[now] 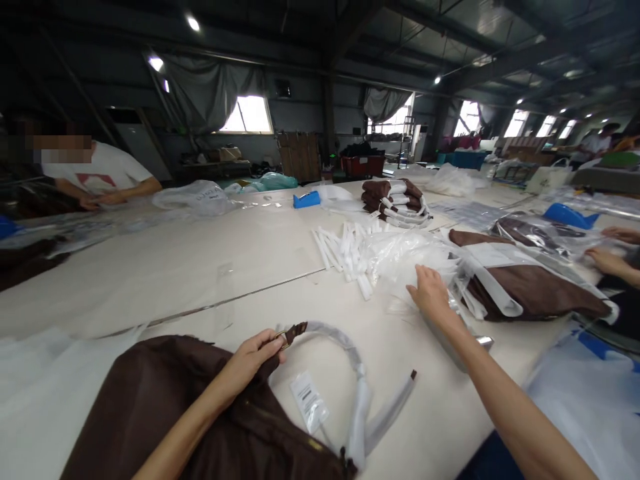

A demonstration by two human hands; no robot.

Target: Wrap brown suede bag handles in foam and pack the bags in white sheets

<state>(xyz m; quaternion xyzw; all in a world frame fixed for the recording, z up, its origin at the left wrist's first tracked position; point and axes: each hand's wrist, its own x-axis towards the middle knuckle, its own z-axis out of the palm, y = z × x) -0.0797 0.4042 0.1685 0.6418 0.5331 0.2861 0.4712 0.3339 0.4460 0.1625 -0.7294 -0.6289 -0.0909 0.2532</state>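
My left hand (253, 360) is closed in a pinch on the metal ring at the end of a wrapped bag handle (345, 343), which arcs over the white table (200, 267). The handle belongs to a brown bag (165, 407) lying at the near edge under my left forearm. My right hand (431, 293) reaches far forward, fingers spread flat on a heap of clear plastic bags (400, 257). A small clear packet with a label (307, 400) lies beside the handle.
White paper strips (345, 250) are scattered mid-table. Brown bags in plastic (525, 287) lie at right, with a stack of folded ones (395, 200) farther back. A person in a white shirt (100, 177) works at far left. Another person's hands (613, 257) are at right.
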